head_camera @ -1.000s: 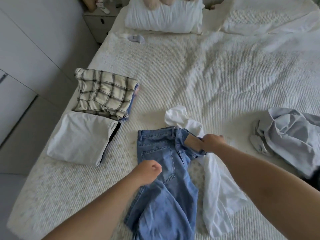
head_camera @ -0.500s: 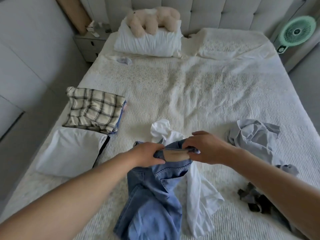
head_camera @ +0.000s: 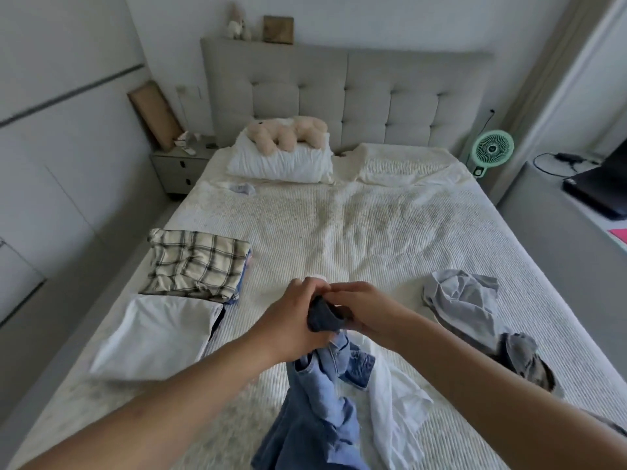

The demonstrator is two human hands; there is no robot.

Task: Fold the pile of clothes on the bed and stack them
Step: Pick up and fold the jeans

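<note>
Jeans (head_camera: 315, 412), blue denim, are held up off the bed (head_camera: 390, 239) at the 6 o'clock edge of the head view, the legs hanging down in loose folds. Left hand (head_camera: 291, 317) has its fingers curled round the bunched top of the denim from the 9 o'clock side; right hand (head_camera: 364, 312) pinches the same bunched part from the 3 o'clock side, thumb and fingers closed on the cloth. Both hands meet just above the garment, touching or nearly so (exact contact between them cannot be told). White garment (head_camera: 395, 412) lies unfolded on the bed just at 3 o'clock of the hanging jeans, partly under them. Grey garment (head_camera: 464, 303), crumpled, lies at 3 o'clock of the hands, well apart from them, with a darker crumpled piece (head_camera: 522, 354) at its 5 o'clock side. 2 folded stacks sit at 9 o'clock: plaid folded garment (head_camera: 196, 264) tops the farther stack, and white folded garment (head_camera: 156, 334) tops the nearer one, the 2 stacks touching edge to edge. Pillow (head_camera: 281, 164) at 12 o'clock carries a plush toy (head_camera: 288, 132). Small pale cloth item (head_camera: 242, 188) lies just at 7 o'clock of the pillow. Green fan (head_camera: 492, 149) stands beside the bed at 2 o'clock, nightstand (head_camera: 179, 171) at 11 o'clock.
</note>
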